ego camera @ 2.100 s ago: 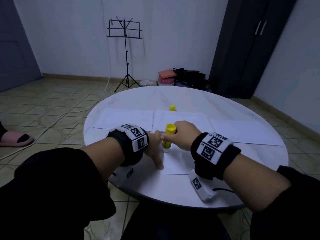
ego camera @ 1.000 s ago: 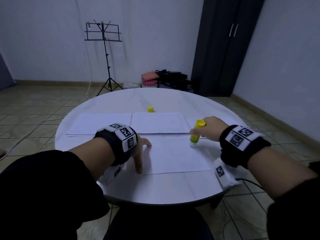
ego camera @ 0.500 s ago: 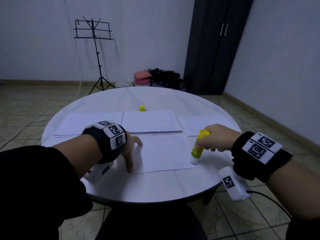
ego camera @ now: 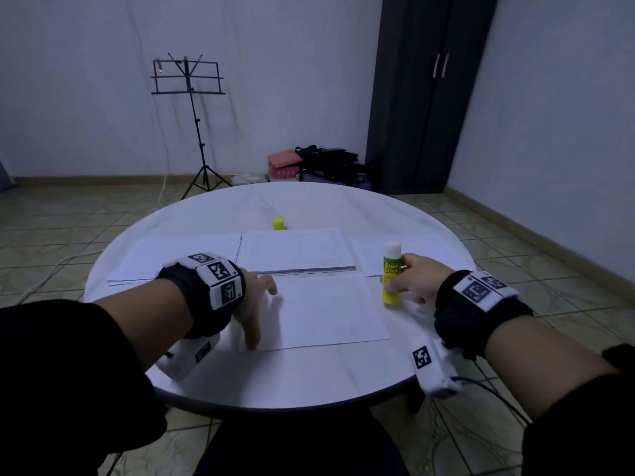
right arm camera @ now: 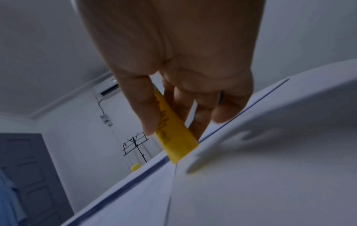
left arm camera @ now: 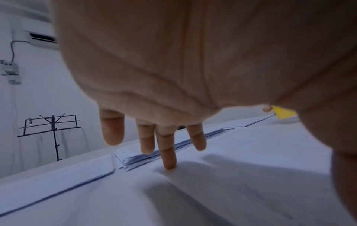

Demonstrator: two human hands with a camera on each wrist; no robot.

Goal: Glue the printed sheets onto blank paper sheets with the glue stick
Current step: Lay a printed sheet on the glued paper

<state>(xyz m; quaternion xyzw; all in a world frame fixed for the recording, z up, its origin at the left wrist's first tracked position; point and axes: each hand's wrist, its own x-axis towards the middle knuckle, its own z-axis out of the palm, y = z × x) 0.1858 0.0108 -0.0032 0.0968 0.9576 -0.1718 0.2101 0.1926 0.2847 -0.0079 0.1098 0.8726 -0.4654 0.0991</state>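
A blank white sheet [ego camera: 326, 310] lies at the table's near middle. My left hand [ego camera: 256, 307] rests on its left edge with fingers straight and spread; the middle fingertip [left arm camera: 169, 165] touches the paper. Just right of that sheet, the yellow glue stick [ego camera: 391, 276] stands upright, white glue end up and base on the table. My right hand [ego camera: 400, 280] pinches its barrel [right arm camera: 173, 137] between thumb and fingers. The glue stick's yellow cap [ego camera: 278, 224] stands behind the middle stack of sheets [ego camera: 292, 250].
Another paper stack [ego camera: 175, 255] lies at the left and a single sheet [ego camera: 412, 252] at the right, behind the glue stick. The round white table [ego camera: 275, 379] has bare surface near me. A music stand [ego camera: 192, 97] and a dark wardrobe [ego camera: 429, 97] are beyond.
My right hand drew the glue stick rightward across the sheet with its tip down, then turned it over. It now stands tip up beside the sheet. The left hand stayed on the sheet's left edge.
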